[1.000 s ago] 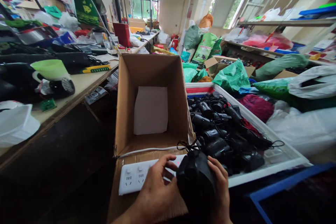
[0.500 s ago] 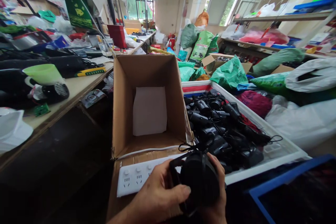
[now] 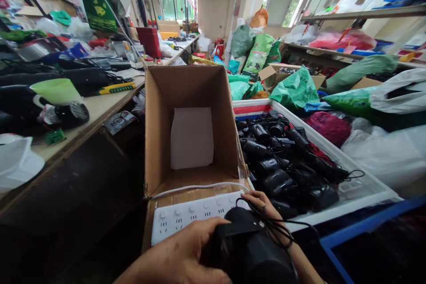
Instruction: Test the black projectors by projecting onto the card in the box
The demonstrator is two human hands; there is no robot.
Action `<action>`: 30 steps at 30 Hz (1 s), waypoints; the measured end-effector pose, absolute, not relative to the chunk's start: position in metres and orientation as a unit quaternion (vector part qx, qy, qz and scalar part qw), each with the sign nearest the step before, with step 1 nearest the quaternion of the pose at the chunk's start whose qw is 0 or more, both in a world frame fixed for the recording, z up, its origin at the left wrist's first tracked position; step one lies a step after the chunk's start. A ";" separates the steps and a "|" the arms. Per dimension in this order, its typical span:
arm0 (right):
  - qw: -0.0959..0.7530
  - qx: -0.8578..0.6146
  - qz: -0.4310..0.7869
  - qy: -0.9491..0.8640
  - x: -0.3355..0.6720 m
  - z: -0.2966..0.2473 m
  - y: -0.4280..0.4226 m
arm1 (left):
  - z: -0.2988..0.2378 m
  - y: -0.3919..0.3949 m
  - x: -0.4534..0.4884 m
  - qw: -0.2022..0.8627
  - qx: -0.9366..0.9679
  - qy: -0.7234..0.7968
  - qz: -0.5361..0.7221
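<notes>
My left hand [image 3: 176,259] grips a black plastic hair dryer [image 3: 249,248] near my fingertips; my right fingers [image 3: 262,199] lie half open beneath its cord. Ahead of them, a brown cardboard box [image 3: 189,84] holds only a white paper sheet [image 3: 192,137]; black dryers [image 3: 276,164] fill a white plastic tray [image 3: 346,206] right of my fingers.

Passage into the open cardboard box [image 3: 191,120] is offered from above, down to a white sheet [image 3: 192,137] lying on its floor. Its near edge is bordered by a white cable [image 3: 199,186] and a white power strip [image 3: 196,215] laid on the front flap. The space over the strip is taken up by a black hair dryer [image 3: 249,248] held by the left hand [image 3: 176,262] and right hand [image 3: 262,199], its cord [image 3: 276,226] looped across the right wrist. Reach to the right is obstructed by a white plastic crate [image 3: 346,211] packed with more black hair dryers [image 3: 276,182]. A dark gap is seen between the box and the wooden bench [image 3: 100,111] on the left.
</notes>
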State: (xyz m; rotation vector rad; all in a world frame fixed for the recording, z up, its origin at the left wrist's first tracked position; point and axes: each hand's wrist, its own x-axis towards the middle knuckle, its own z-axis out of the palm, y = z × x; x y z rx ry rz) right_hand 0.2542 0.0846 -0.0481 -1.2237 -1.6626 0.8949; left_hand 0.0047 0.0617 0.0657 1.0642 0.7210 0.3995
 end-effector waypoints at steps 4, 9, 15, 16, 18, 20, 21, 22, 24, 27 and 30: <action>0.439 -0.508 0.312 -0.673 0.242 -0.061 0.091 | 0.078 0.062 -0.010 0.738 0.557 0.349 0.149; 0.438 -0.643 0.199 -0.596 0.260 -0.068 0.093 | 0.086 0.056 -0.036 0.646 0.603 0.421 0.205; 0.397 -0.699 0.127 -0.581 0.274 -0.066 0.102 | 0.081 0.056 -0.061 0.573 0.565 0.485 0.344; 0.388 -0.698 0.127 -0.589 0.274 -0.066 0.102 | 0.079 0.056 -0.064 0.579 0.546 0.478 0.371; 0.371 -0.690 0.144 -0.605 0.274 -0.064 0.102 | 0.076 0.055 -0.067 0.595 0.504 0.459 0.425; 0.356 -0.680 0.177 -0.616 0.272 -0.059 0.100 | 0.072 0.054 -0.071 0.606 0.463 0.448 0.466; 0.350 -0.673 0.197 -0.621 0.270 -0.055 0.098 | 0.070 0.054 -0.072 0.611 0.443 0.446 0.481; 0.345 -0.665 0.218 -0.625 0.268 -0.051 0.095 | 0.068 0.055 -0.074 0.620 0.424 0.440 0.492; 0.339 -0.646 0.258 -0.634 0.262 -0.044 0.092 | 0.064 0.056 -0.077 0.640 0.399 0.415 0.509; 0.328 -0.620 0.301 -0.646 0.252 -0.043 0.089 | 0.060 0.060 -0.078 0.662 0.385 0.374 0.523; 0.319 -0.633 0.287 -0.644 0.246 -0.052 0.089 | 0.055 0.062 -0.075 0.676 0.382 0.351 0.523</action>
